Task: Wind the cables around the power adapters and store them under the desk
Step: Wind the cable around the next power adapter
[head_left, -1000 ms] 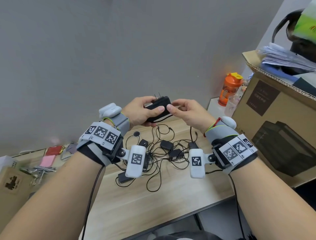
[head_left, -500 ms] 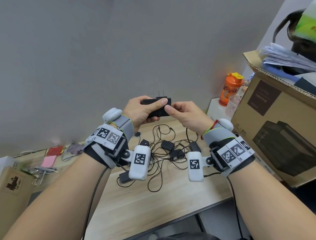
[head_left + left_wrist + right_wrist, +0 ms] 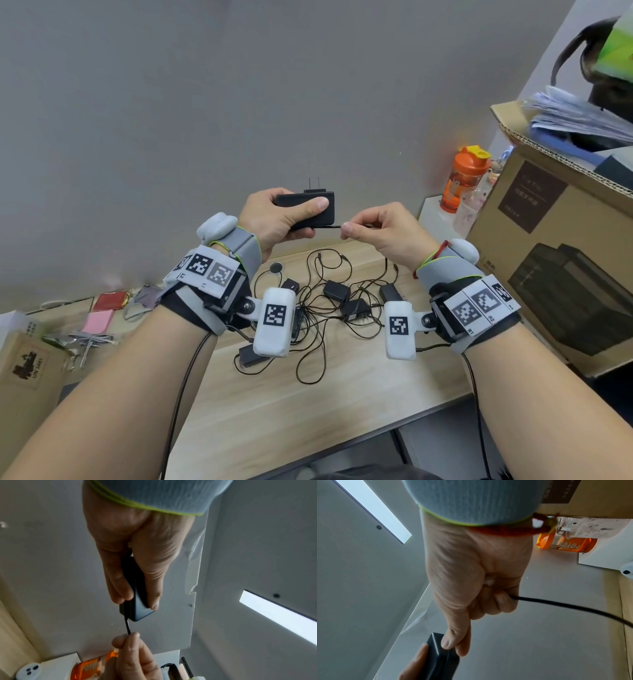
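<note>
A flat black power adapter (image 3: pixel 310 212) with its two prongs pointing up is held in the air above the desk by my left hand (image 3: pixel 274 219), thumb across its front face. Its thin black cable (image 3: pixel 337 226) leaves the lower right corner. My right hand (image 3: pixel 373 229) pinches that cable just beside the adapter; the cable then trails out from under my curled fingers (image 3: pixel 500 600). The left wrist view shows the adapter (image 3: pixel 137 601) edge-on with the cable (image 3: pixel 127 626) stretched to the right fingertips. Several more black adapters and tangled cables (image 3: pixel 337 301) lie on the wooden desk (image 3: pixel 308 411) below.
A large cardboard box (image 3: pixel 555 260) with papers on top stands at the right. An orange bottle (image 3: pixel 462 178) stands on a white block behind it. Small cards, a pouch and keys (image 3: pixel 99 322) lie at the left. The grey wall is close behind the hands.
Both hands rose with the adapter. My left hand turned it prongs up, and my right hand moved off the adapter body to pinch the cable at its corner.
</note>
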Available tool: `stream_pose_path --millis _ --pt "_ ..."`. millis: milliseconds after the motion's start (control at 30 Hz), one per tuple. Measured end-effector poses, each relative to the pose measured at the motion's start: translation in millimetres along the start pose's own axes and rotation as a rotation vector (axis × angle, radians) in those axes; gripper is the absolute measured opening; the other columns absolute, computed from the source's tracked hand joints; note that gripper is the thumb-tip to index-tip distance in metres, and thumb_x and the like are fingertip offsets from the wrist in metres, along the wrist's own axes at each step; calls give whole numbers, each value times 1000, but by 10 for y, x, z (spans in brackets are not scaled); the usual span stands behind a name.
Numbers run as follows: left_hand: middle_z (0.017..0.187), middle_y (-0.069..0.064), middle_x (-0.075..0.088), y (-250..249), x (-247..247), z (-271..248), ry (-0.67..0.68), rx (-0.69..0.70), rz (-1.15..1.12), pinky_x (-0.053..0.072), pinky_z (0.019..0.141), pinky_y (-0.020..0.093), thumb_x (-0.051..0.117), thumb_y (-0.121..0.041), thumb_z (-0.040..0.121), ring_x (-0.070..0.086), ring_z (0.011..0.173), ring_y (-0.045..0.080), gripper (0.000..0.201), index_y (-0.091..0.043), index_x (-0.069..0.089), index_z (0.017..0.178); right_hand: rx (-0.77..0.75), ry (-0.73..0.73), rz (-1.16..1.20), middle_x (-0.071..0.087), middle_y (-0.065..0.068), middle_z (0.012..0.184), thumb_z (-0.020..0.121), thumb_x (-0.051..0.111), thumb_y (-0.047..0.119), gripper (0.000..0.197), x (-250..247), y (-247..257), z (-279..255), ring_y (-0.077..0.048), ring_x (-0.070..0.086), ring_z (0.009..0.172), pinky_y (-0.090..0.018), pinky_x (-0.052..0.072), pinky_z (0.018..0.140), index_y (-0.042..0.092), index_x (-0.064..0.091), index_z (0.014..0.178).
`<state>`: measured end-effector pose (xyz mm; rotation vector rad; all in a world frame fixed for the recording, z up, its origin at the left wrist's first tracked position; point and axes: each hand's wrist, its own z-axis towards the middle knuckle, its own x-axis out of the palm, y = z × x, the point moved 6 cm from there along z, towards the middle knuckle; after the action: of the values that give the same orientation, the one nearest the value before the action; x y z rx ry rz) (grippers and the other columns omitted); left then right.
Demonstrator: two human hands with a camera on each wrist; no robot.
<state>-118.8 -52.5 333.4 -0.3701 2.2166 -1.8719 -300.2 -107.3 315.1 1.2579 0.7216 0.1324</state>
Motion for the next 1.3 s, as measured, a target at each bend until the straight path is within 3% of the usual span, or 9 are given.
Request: stream_pose_path --millis 100,133,233,433,600,733,867,1067,1300 --pt "93 14 69 -12 -48 25 -36 38 147 62 61 32 90 -22 66 74 69 27 45 1 66 96 11 -9 -4 49 16 47 87 73 26 18 -33 -9 1 0 39 47 -9 32 53 9 76 81" --pt "91 12 70 -10 -52 32 -38 50 200 62 63 34 91 -23 64 74 69 26 43 -1 67 91 9 -8 6 54 14 52 86 75 27 18 -32 -5 6 1 41 52 -13 34 56 10 76 79" --pt "86 8 71 13 -17 26 -13 55 313 62 64 35 94 -25 59 75 69 23 40 -7 67 84 -13 -21 46 58 -7 68 83 77 28 18 -45 39 34 -14 45 65 -27 35 64 13 74 75" --pt "81 8 70 -9 120 -30 90 49 325 60 56 30 93 -17 60 73 66 21 35 -9 66 81 -39 -78 85 55 -12 72 79 80 24 17 -183 139 114 -20 45 68 -33 36 66 15 68 71" --pt "83 8 69 -29 75 -22 68 35 277 61 60 30 90 -19 65 73 66 23 35 -6 65 84 -76 -63 83 58 -14 72 78 80 23 18 -261 230 131 -20 47 67 -26 40 62 11 68 73" --pt "81 9 68 -23 126 -54 114 22 309 60 55 27 90 -15 64 71 62 21 35 -6 64 85 -73 -43 69 59 -15 72 77 80 21 17 -231 244 141 -20 47 66 -28 39 62 11 68 72" --pt "79 9 68 -40 178 -95 175 22 371 58 53 26 90 -15 65 71 59 20 36 -4 65 88 -87 -60 71 59 -7 67 75 82 17 18 -259 312 150 -8 48 60 -16 40 57 12 65 69" --pt "78 9 69 -55 224 -144 232 6 387 59 55 27 89 -15 66 70 59 21 34 -6 64 86 -110 -66 74 58 -11 71 74 82 22 19 -306 383 189 -18 47 66 -22 40 61 11 66 71" --pt "82 13 68 -73 239 -185 231 20 359 57 53 24 88 -12 68 68 57 20 35 -1 65 92 -110 -97 72 56 -11 72 78 80 22 18 -342 329 220 -11 46 63 -16 41 60 12 65 72"
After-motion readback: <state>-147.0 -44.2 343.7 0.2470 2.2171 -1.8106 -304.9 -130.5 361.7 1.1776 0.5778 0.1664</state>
